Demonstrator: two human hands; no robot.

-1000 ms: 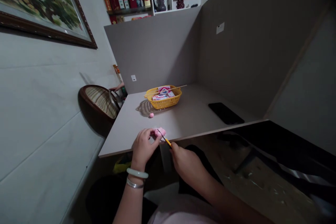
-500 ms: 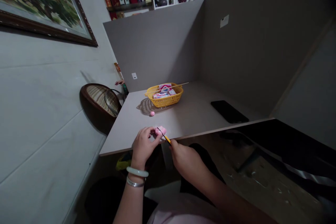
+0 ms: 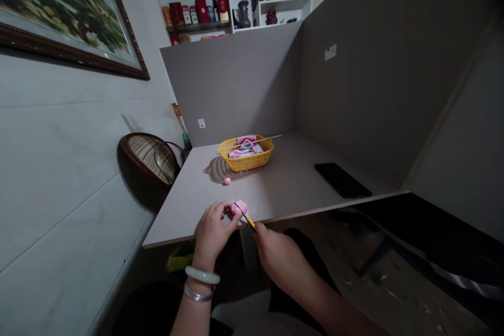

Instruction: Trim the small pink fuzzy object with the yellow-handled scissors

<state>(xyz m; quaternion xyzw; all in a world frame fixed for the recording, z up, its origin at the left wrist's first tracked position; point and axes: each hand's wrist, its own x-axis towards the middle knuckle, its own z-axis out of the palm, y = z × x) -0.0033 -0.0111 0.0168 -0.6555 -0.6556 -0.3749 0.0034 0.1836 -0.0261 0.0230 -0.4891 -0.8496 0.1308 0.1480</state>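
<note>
A pink lump [image 3: 241,205], soft-looking like modelling clay, lies at the table's front edge. My left hand [image 3: 212,228] has its thumb and fingers closed on the lump's left side. In my right hand [image 3: 277,252] is a thin tool with a yellow handle [image 3: 250,223] and a slim dark blade or tip, which rests across the lump; its exact kind is unclear. Farther back on the table sits a small pink ball [image 3: 227,181], apart from both hands.
Behind the ball stands a yellow plastic basket [image 3: 249,164] with printed packets inside and a thin stick [image 3: 271,138] across its rim. A black flat device [image 3: 342,180] lies on the right. Grey panels [image 3: 240,89] border the table [image 3: 177,220]; a brown round-rimmed object [image 3: 145,168] stands left.
The camera view has tilted up, so everything appears lower. Both hands keep their hold, with the dark tip still across the pink lump.
</note>
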